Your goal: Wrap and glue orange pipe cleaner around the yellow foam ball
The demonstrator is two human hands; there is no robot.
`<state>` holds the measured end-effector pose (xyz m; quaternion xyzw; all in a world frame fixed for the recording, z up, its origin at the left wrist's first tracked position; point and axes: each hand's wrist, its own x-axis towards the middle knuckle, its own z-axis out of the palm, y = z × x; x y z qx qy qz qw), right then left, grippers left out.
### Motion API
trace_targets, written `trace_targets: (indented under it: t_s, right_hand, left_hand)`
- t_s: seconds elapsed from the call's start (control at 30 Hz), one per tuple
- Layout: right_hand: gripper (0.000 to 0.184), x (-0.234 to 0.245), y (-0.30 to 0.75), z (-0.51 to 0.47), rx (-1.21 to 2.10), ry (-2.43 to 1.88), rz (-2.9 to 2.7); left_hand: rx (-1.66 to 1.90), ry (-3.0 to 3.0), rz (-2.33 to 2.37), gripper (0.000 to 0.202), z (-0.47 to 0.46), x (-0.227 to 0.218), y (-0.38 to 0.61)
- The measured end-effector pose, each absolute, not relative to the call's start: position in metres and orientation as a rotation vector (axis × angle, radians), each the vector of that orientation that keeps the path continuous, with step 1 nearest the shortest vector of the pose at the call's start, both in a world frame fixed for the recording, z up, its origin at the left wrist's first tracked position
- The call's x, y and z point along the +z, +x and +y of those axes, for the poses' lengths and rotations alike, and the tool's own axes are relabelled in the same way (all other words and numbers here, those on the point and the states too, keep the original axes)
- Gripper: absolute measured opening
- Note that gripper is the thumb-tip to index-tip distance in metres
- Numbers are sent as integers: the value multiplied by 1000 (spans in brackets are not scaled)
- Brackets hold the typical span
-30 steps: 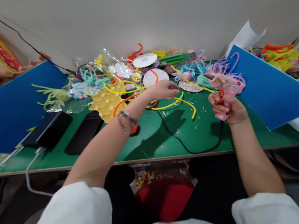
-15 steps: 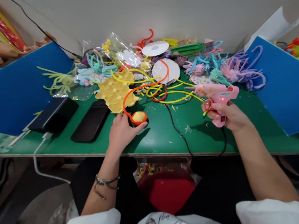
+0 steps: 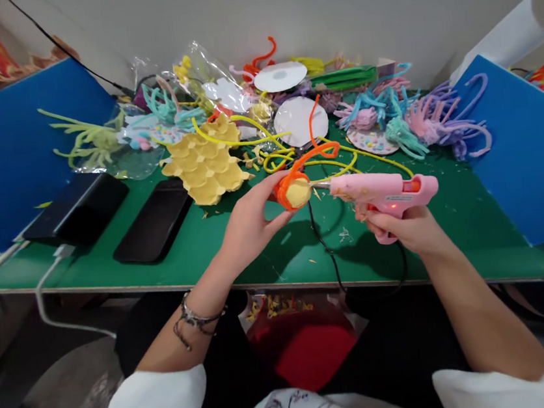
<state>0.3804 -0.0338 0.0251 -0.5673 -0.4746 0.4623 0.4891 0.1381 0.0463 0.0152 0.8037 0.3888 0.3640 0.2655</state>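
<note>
Between the thumb and fingers of my left hand [image 3: 253,222] is a small yellow cup-shaped piece [image 3: 298,193], its side wound with an orange pipe cleaner [image 3: 282,193]. The pipe cleaner's loose end curls up and away to the right. My right hand [image 3: 405,228] is wrapped round the grip of a pink hot glue gun [image 3: 373,187], whose small light glows red. Its metal nozzle points left and meets the right side of the yellow piece; whether it touches I cannot tell. Just behind my left hand lies a yellow egg-carton sheet [image 3: 206,162].
A black phone [image 3: 153,223] and a black box [image 3: 79,209] with a white cable lie on the left. Yellow pipe cleaners [image 3: 339,169], white discs [image 3: 301,122] and pastel pipe-cleaner bundles [image 3: 403,127] crowd the back. Blue panels [image 3: 524,155] stand at both sides. The gun's black cord crosses the front edge.
My left hand has lifted the orange-wound piece and moved right, turning it. My right hand has brought the glue gun left and slightly down, its nozzle now at the piece.
</note>
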Motion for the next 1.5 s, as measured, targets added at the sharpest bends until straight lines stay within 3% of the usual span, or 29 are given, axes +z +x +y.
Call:
trace_targets:
  t_s: [0.47,0.77,1.0,1.5]
  right_hand:
    - [7,39,360,-48,946,-1612,-1139]
    - [13,35,363,-45,890,-1535,-1233]
    - [12,51,351,-48,855,-1763,-1061]
    - [27,44,362,-43,899,-1778,-1018]
  left_hand:
    - [999,2210,926,50,39,15,143]
    - [1009,2320,962,49,40,18,139]
    - [1061,2486,973,46,42,16,135]
    - [1143,2468,902,44,45,17,131]
